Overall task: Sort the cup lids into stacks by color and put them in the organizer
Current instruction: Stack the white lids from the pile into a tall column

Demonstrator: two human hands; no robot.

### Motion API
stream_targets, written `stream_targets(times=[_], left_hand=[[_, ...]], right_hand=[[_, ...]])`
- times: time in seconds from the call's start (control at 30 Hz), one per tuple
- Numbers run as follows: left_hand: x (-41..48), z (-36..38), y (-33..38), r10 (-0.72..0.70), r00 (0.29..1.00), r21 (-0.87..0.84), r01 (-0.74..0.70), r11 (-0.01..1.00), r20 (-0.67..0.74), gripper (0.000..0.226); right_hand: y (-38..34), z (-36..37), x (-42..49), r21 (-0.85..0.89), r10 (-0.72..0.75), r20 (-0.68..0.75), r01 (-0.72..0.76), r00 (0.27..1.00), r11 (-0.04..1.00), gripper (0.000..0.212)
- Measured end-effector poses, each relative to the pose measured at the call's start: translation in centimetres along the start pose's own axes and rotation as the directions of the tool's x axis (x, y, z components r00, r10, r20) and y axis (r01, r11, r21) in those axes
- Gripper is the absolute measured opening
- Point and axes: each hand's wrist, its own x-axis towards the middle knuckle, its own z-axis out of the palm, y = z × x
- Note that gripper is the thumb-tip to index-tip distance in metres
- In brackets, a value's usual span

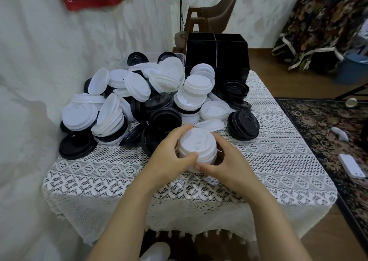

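My left hand (pixel 169 151) and right hand (pixel 227 161) clasp a small stack of white plastic lids (pixel 196 147) on the lace-covered bench (pixel 278 161). The black compartmented organizer (pixel 216 51) looks unfilled; most of the mixed black-and-white lid pile (pixel 139 101) awaits sorting.

1. Left hand (pixel 169 157) and right hand (pixel 229 165) both grip a short white lid stack (pixel 197 143), thumbs touching at its near side.
2. It sits on the lace tablecloth (pixel 278 161), just in front of the mixed black/white lid pile (pixel 139 101).
3. Black organizer (pixel 217 49) stands behind the pile.
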Motion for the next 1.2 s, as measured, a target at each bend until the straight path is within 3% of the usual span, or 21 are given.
stream_targets(times=[0.13,0.3,0.47,0.67,0.8,0.83,0.9,0.97,1.03,1.1,1.2], left_hand=[[0.3,0.1,-0.2,0.030,0.998,0.063,-0.034,0.997,0.056,0.060],[0.7,0.4,-0.8,0.044,0.995,0.064,-0.050,0.997,0.091,0.061],[0.7,0.5,-1.4,0.050,0.994,0.015,-0.052,0.999,0.094,0.062],[0.6,0.7,-1.8,0.049,0.995,0.004,-0.049,0.999,0.085,0.063],[0.6,0.8,-1.8,0.055,0.996,0.033,-0.058,0.998,0.070,0.064],[0.6,0.8,-1.8,0.053,0.996,0.034,-0.055,0.998,0.067,0.065],[0.7,0.8,-1.8,0.050,0.997,0.023,-0.051,0.998,0.064,0.065],[0.7,0.9,-1.8,0.051,0.997,0.010,-0.052,0.999,0.063,0.064],[0.7,0.9,-1.8,0.050,0.997,-0.008,-0.050,0.999,0.066,0.063],[0.8,0.9,-1.9,0.045,0.997,-0.028,-0.044,0.999,0.068,0.063],[0.8,0.9,-2.0,0.046,0.997,-0.033,-0.044,0.998,0.062,0.064]], right_hand=[[0.1,-0.1,0.1,0.005,0.017,0.009,-0.017,1.000,1.000,0.072],[0.1,-0.1,0.0,-0.023,0.056,0.006,-0.056,0.998,0.998,0.113],[0.2,-0.6,-0.1,0.003,0.045,0.042,-0.045,0.998,0.999,0.076],[0.1,-0.6,0.1,0.014,0.026,0.041,-0.027,0.999,1.000,0.072],[-0.2,-1.5,-0.3,0.045,0.044,0.134,-0.051,0.990,0.998,0.064],[-0.5,-1.8,-0.4,0.078,0.052,0.107,-0.061,0.993,0.995,0.058],[-1.0,-2.3,-0.3,0.104,0.091,-0.143,-0.076,0.986,0.992,0.042],[-0.8,-2.6,0.1,-0.004,0.042,-0.430,-0.048,0.902,0.999,0.033],[-0.5,-2.6,0.9,-0.156,-0.064,-0.501,-0.017,0.863,0.988,0.033],[0.3,-2.4,1.6,-0.349,-0.126,-0.392,-0.021,0.911,0.937,0.042],[1.6,-1.8,2.2,-0.562,-0.084,-0.177,-0.031,0.981,0.827,0.060]])
